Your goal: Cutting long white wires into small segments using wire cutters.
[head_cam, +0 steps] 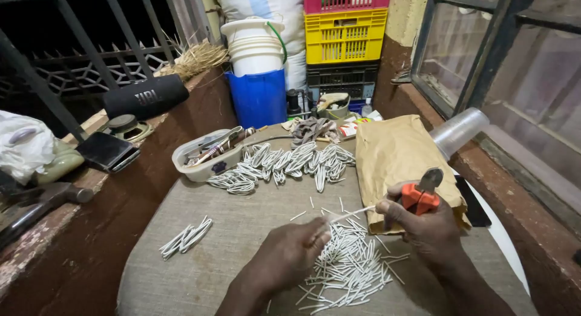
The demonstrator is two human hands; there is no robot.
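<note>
Head view: a thin white wire piece point(350, 214) is pinched between the fingers of the left hand point(292, 250) above the pile of cut white pieces point(348, 264) on the grey cloth point(230, 231), while orange-handled cutters point(422, 194) are clenched in the right hand point(423, 226) beside the brown paper bag point(396, 153).

thin white wire piece point(350, 214) held level, orange-handled cutters point(422, 194) upright

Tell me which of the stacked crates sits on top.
The pink crate tops the stack, cut off by the frame edge. The yellow crate sits under it, and the dark crate is at the bottom.
</note>
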